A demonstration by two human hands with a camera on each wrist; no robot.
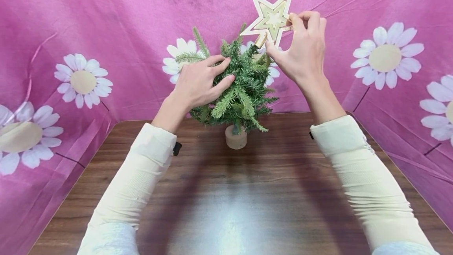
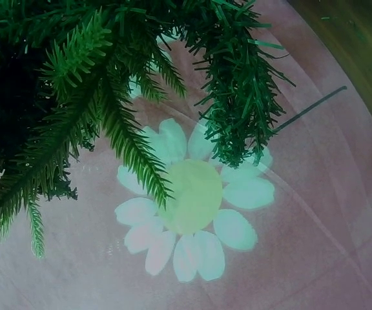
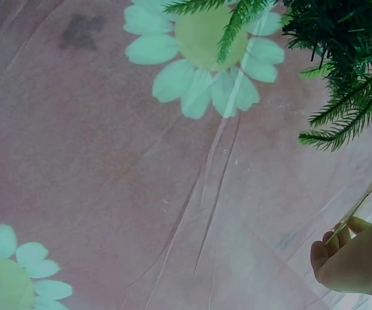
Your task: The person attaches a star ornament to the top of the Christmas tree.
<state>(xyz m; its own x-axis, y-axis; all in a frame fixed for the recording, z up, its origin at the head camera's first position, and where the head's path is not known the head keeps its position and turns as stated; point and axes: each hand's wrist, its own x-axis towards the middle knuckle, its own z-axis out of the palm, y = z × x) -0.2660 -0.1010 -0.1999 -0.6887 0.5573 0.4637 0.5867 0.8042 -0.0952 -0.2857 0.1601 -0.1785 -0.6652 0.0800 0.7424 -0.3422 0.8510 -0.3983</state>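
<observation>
A small green artificial Christmas tree (image 1: 244, 85) stands on a round wooden base (image 1: 236, 137). My left hand (image 1: 199, 80) rests against its upper left branches, thumb and fingers fairly straight and spread on the foliage. Above the tree's top, my right hand (image 1: 306, 48) grips a pale wooden star (image 1: 272, 17) with cut-out layers, pinching its right side and lower point. A gold piece (image 1: 261, 40) at the star's lower left is beside the topmost twigs; whether it touches them I cannot tell. In the right wrist view the star (image 3: 360, 201) shows edge-on in the fingers.
The tree's base is near the back edge of a dark brown wooden table (image 1: 226, 192). Behind and around hangs a pink cloth (image 1: 141, 7) printed with large white daisies (image 1: 387, 56). Loose branches (image 1: 191, 56) stick out at the tree's upper left.
</observation>
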